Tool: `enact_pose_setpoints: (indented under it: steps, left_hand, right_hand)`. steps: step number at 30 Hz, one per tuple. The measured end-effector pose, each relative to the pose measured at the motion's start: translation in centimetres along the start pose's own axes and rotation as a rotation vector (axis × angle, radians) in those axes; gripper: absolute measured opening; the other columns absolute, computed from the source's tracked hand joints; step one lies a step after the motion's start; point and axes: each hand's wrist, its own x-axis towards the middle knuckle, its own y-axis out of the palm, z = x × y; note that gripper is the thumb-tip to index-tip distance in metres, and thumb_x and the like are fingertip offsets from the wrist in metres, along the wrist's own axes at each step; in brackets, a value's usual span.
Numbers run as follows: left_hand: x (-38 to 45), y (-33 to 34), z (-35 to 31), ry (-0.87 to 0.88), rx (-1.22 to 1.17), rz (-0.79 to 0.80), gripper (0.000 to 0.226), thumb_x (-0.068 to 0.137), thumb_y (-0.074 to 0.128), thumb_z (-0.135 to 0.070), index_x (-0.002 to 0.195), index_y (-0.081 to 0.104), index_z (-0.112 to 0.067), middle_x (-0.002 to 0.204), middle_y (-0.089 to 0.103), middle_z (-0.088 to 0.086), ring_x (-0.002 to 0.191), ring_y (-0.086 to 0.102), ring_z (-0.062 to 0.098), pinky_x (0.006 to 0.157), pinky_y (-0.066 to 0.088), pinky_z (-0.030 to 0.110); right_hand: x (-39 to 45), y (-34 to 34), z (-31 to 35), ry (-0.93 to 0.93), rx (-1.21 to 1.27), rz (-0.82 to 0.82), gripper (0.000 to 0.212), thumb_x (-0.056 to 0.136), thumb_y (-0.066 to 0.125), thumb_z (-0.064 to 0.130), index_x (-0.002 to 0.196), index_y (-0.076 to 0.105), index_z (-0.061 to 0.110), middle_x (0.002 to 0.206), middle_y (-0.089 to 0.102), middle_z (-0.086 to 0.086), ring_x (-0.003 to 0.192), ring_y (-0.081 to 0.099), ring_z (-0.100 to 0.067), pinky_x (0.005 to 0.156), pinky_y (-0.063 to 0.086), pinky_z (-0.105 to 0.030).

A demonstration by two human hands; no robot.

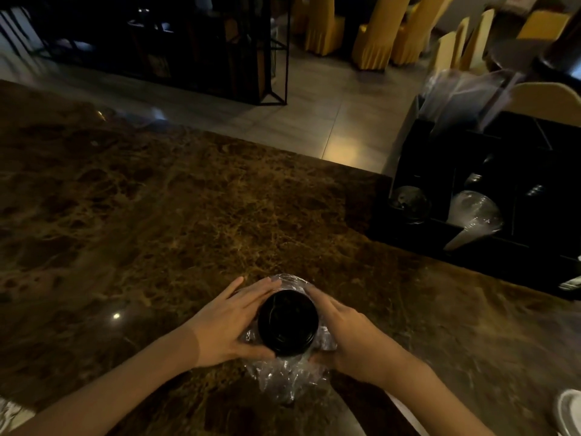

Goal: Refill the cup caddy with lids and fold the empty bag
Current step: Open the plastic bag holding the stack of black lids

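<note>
Dim dining room; marble counter (pixel 157 199). Lids (pixel 287 322), black stack in clear bag (pixel 283 382), at 6 o'clock. Left hand (pixel 226 322) and right hand (pixel 352 335) cupped around stack, bag between. Caddy (pixel 487 190) at 2 o'clock. Step: probably unbagging; next, free the stack from the film, carry to caddy.

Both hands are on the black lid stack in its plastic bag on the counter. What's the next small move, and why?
Probably slide the clear bag down off the black lid stack. The left hand and right hand cup the stack's sides, plastic is bunched around it, and the caddy sits apart at the right, so the lids likely need freeing first.
</note>
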Motion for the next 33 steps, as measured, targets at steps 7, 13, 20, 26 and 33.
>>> enact_pose_setpoints:
  steps: [7, 13, 20, 26, 33]
  left_hand:
    - [-0.1, 0.3, -1.4, -0.055, -0.016, -0.101, 0.109, 0.075, 0.036, -0.093, 0.160, 0.003, -0.032, 0.165, -0.001, -0.021, 0.148, -0.012, -0.007, 0.123, -0.010, 0.034]
    - [0.0, 0.9, -3.2, -0.164, -0.011, -0.154, 0.108, 0.075, 0.032, -0.090, 0.160, 0.006, -0.029, 0.165, 0.007, -0.018, 0.151, -0.002, -0.001, 0.126, -0.003, 0.041]
    - [0.0, 1.8, -6.1, -0.327, -0.002, -0.272, 0.101, 0.080, 0.065, -0.059, 0.159, 0.011, -0.026, 0.164, 0.011, -0.011, 0.149, 0.004, 0.013, 0.119, 0.012, 0.036]
    - [-2.4, 2.1, -7.5, -0.344, -0.074, -0.511, 0.092, 0.068, 0.079, -0.052, 0.149, 0.041, -0.030, 0.156, 0.035, -0.004, 0.145, 0.019, 0.014, 0.110, 0.030, 0.046]
    - [-3.4, 2.7, -8.4, -0.523, -0.352, -0.500, 0.089, 0.074, 0.084, -0.045, 0.144, 0.030, -0.058, 0.163, 0.010, -0.002, 0.145, 0.007, 0.012, 0.119, 0.023, 0.041]
  right_hand:
    - [-1.5, -2.6, 3.6, 0.061, -0.144, 0.073, 0.104, 0.095, 0.068, 0.047, 0.164, -0.007, 0.026, 0.173, 0.008, 0.009, 0.155, 0.026, -0.020, 0.124, 0.029, -0.036]
    - [-1.8, 0.0, 6.1, 0.078, -0.235, -0.195, 0.076, 0.101, 0.054, 0.052, 0.161, 0.013, 0.032, 0.169, 0.017, 0.007, 0.153, 0.021, -0.021, 0.120, 0.035, -0.037]
    - [-1.7, 3.7, 7.0, 0.197, -0.345, -0.304, 0.089, 0.078, 0.085, 0.049, 0.150, 0.050, 0.010, 0.157, 0.047, -0.016, 0.144, 0.047, -0.037, 0.107, 0.050, -0.038]
    - [-1.8, 5.7, 6.2, 0.189, -0.303, -0.424, 0.087, 0.074, 0.090, 0.045, 0.145, 0.057, 0.007, 0.153, 0.053, -0.017, 0.139, 0.053, -0.038, 0.086, 0.064, -0.038]
    - [-1.5, 6.6, 4.7, 0.142, -0.193, -0.372, 0.085, 0.101, 0.056, 0.050, 0.165, 0.005, 0.026, 0.173, -0.007, 0.004, 0.160, 0.003, -0.029, 0.108, 0.052, -0.039]
